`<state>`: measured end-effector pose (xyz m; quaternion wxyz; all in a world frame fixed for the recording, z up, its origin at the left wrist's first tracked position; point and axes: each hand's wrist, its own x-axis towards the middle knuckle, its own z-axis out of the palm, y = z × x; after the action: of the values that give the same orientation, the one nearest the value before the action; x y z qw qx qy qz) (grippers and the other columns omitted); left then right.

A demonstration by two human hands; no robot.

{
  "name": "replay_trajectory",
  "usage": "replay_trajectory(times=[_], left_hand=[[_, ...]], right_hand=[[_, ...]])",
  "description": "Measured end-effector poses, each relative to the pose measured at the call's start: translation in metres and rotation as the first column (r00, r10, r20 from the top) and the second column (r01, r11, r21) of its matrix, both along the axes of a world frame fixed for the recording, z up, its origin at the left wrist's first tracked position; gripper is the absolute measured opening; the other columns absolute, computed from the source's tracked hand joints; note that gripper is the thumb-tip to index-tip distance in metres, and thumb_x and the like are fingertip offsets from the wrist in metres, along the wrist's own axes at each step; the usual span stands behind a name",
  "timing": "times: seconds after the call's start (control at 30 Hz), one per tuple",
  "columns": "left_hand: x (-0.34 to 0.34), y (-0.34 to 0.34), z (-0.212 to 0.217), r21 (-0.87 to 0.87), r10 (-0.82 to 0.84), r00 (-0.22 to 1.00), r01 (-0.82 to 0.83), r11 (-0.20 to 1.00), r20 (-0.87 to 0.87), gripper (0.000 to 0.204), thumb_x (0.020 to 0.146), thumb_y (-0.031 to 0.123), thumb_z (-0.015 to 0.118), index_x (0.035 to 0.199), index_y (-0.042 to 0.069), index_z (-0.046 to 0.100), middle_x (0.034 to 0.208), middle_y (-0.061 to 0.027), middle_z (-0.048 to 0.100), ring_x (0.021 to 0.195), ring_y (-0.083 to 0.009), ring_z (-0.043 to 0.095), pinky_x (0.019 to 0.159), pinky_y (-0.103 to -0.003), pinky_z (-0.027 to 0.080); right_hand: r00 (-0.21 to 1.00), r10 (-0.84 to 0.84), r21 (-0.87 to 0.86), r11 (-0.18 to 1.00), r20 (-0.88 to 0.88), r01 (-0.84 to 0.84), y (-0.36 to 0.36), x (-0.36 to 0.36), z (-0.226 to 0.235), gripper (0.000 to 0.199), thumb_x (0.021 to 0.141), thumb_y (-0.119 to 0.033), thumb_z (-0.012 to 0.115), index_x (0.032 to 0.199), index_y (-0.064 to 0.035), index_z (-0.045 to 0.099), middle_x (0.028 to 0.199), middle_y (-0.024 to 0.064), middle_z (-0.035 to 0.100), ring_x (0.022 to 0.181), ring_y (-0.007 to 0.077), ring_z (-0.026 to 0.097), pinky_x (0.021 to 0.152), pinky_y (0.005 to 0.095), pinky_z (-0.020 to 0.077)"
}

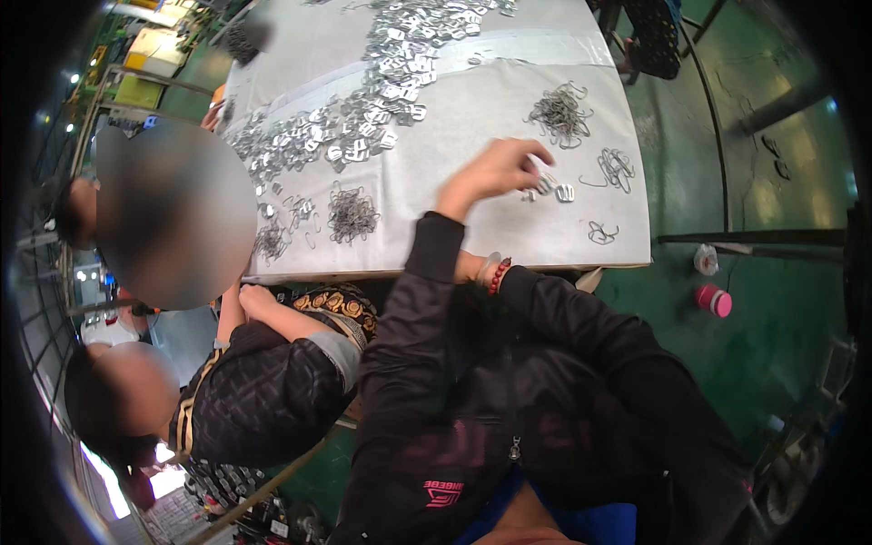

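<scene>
At the far left, a co-worker's hand (257, 297) rests at the near edge of the table (509, 100), by a small heap of bent wire clips (271, 241); a second, denser heap of wire clips (351, 215) lies just beside it on the white cover. Behind these, a long band of flat metal buckles (363, 118) runs from the left edge up toward the far end; this stock appears unsorted and makes up the greater part of the material in view.

Centre: the person's left hand (495, 171) is raised over the table, fingers curled together; whether it pinches anything cannot be told. Directly to its right lie a few flat buckle pieces (554, 188), the nearest almost touching the fingertips; the right hand is hidden, only a wrist with a red bead bracelet (497, 274) showing at the table edge, so its grip cannot be judged.

Right: a loose wire pile (560, 113), a smaller cluster (618, 168) and a lone wire (601, 233) lie well apart.

Judgement: only a handful of pieces sit at the working spot; most remains to be handled.
</scene>
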<state>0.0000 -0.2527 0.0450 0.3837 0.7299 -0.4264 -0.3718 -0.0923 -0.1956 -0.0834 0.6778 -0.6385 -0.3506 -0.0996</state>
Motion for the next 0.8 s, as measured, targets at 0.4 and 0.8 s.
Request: replay_trajectory(times=[0.4,0.8], left_hand=[[-0.057,0.051,-0.005,-0.433,0.557,0.783,-0.416,0.8,0.277,0.016,0.081,0.015,0.073,0.091,0.002,0.07,0.09,-0.0133,0.07,0.08,-0.0254,0.068,0.074,-0.034,0.053],[0.029,0.211,-0.037,0.103,0.572,0.366,-0.893,0.439,0.734,0.016,0.075,0.023,0.074,0.081,0.008,0.076,0.08,-0.0183,0.07,0.076,-0.0352,0.068,0.071,-0.044,0.054]], right_hand=[[0.743,0.37,0.245,0.929,-0.557,-0.278,-0.001,-0.007,0.015,0.013,0.086,0.002,0.062,0.097,0.0039,0.069,0.09,0.009,0.071,0.072,0.0162,0.066,0.069,0.0286,0.0547],[0.663,0.203,0.032,0.965,-0.721,-0.26,-0.005,-0.007,0.038,0.014,0.088,0.004,0.06,0.098,0.0037,0.07,0.087,0.0079,0.071,0.07,0.0113,0.064,0.067,0.0249,0.0511]])
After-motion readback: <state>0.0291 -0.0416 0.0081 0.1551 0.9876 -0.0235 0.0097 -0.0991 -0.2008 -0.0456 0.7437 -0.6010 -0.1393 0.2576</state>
